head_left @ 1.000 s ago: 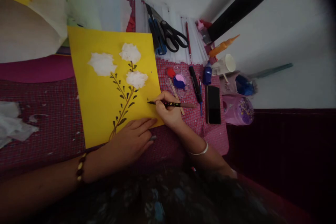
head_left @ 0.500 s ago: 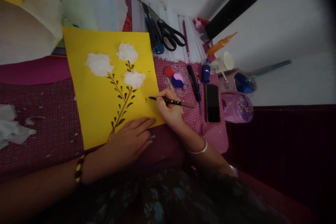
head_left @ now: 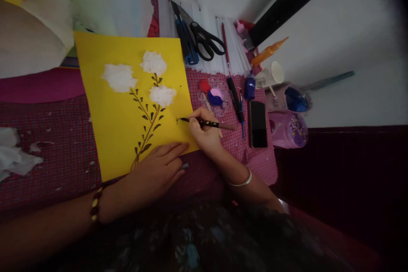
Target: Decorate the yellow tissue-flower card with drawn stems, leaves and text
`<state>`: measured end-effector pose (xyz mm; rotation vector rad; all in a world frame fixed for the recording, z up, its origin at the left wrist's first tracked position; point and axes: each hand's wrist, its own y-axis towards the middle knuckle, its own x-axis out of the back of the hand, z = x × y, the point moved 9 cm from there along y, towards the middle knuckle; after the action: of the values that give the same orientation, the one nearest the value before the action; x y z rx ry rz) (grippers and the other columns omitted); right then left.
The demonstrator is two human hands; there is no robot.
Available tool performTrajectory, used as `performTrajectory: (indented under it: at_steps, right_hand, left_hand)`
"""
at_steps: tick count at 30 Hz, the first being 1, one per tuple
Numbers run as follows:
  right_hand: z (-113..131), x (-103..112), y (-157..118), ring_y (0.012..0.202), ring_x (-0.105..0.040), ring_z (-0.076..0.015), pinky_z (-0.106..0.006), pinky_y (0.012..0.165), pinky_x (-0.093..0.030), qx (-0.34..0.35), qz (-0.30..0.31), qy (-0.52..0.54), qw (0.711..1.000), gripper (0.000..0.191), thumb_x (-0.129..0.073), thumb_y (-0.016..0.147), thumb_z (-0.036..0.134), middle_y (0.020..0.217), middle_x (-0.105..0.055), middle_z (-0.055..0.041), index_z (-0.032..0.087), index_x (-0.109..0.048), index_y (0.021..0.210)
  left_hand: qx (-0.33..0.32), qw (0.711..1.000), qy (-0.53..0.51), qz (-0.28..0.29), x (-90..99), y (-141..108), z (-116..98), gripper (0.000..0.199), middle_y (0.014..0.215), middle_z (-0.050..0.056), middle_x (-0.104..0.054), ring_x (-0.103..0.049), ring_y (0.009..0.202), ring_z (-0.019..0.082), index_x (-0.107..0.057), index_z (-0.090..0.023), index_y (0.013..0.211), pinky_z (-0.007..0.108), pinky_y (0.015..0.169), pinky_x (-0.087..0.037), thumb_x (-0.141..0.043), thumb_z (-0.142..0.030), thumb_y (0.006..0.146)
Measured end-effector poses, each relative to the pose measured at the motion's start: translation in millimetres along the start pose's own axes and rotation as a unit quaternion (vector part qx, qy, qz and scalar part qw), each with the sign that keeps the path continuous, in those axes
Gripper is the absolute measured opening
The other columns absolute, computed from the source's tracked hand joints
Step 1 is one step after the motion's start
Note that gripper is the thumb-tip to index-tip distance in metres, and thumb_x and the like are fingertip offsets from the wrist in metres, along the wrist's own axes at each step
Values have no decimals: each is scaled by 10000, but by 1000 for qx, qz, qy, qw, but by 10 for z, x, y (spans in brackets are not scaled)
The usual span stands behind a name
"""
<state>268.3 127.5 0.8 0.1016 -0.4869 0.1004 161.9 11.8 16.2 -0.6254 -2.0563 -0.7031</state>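
Observation:
A sheet of yellow paper (head_left: 121, 136) lies on the table, bearing three white fluffy flowers with brown stems and small dark leaves. My right hand (head_left: 205, 134) rests at the paper's right edge, its fingers closed around a slim pen (head_left: 208, 123) with a dotted black barrel and a brown end. The pen's dark tip touches the paper beside a small dark scribble (head_left: 177, 120). My left hand (head_left: 159, 168) lies flat across the lower edge of the sheet, fingers stretched out. A small grey object (head_left: 184, 166) shows by its fingertips, partly hidden.
Right of the paper are a clear palette (head_left: 225, 108) with red, pink and blue paint, a black marker (head_left: 235, 97) and a phone (head_left: 257, 124). Black-handled scissors (head_left: 207, 40) and a blue cutter (head_left: 188, 44) lie behind. A paper cup (head_left: 270, 75) and bottles stand at the far right.
The dark scribble at the pen's tip has grown slightly. Both hands stay in nearly the same place; the view has shifted a little.

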Motion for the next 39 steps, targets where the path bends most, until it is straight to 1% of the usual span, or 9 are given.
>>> performTrajectory:
  at_steps: [4,9,14,18,23,30,33,36,39]
  right_hand:
    - [-50,34,-1,643,-534,-131,-295,616,-428,-14,-8,-11,1000,87,-532,833,266,668,-596,26,237,-566,759]
    - [27,39,4,638,-535,-122,-290,612,-438,2,-9,23,1000,93,-514,825,253,671,-602,22,231,-566,752]
    - [16,-8,10,670,-539,-126,-293,638,-455,-20,13,-2,1000,96,-518,830,228,691,-608,16,231,-551,740]
    - [19,-4,5,645,-527,-132,-297,606,-441,-7,12,18,1000,88,-531,816,212,667,-593,20,233,-550,733]
    - [0,1,13,667,-537,-130,-296,635,-456,-22,9,11,1000,118,-529,833,213,681,-596,20,235,-540,718]
    - [22,-45,1,637,-522,-124,-282,605,-434,-18,36,18,999,94,-540,812,244,662,-596,32,233,-560,720]
    - [28,-1,0,611,-500,-118,-279,581,-412,-9,17,32,999,106,-527,805,258,629,-566,39,232,-551,705]
    - [5,51,5,622,-505,-123,-286,591,-418,-9,-8,30,999,109,-520,810,261,625,-560,34,233,-554,711]
    - [-11,38,9,646,-522,-126,-293,613,-436,-9,-2,22,1000,106,-524,827,267,665,-590,25,236,-566,735]
  left_hand:
    - [0,1000,-4,1,9,14,1,275,1326,166,-672,-616,1212,318,-704,-114,948,475,976,-553,-474,-248,1017]
    - [-2,1000,0,-5,20,18,1,306,1313,160,-679,-620,1207,301,-707,-121,930,458,981,-551,-446,-250,1026]
    - [8,1000,-7,3,-5,7,24,312,1337,152,-666,-603,1236,289,-702,-132,914,454,1008,-532,-446,-266,1030]
    - [10,1000,-13,8,-25,-2,30,300,1348,156,-659,-599,1240,296,-701,-132,918,461,1006,-529,-458,-268,1027]
    - [11,1000,-23,-1,-11,2,31,296,1334,155,-666,-599,1242,291,-703,-136,915,456,1008,-527,-459,-261,1026]
    - [-2,1000,1,6,-12,9,16,264,1340,167,-662,-608,1235,313,-696,-123,907,467,998,-550,-486,-242,1012]
    - [-1,1000,1,3,-5,8,16,260,1334,156,-669,-613,1229,312,-699,-125,924,470,1000,-555,-489,-250,1013]
    - [1,1000,0,5,-4,8,13,273,1326,149,-676,-621,1216,312,-699,-127,916,472,985,-564,-477,-250,1017]
    - [0,1000,5,5,-4,11,8,284,1328,151,-674,-624,1215,309,-698,-125,914,466,986,-563,-467,-252,1021]
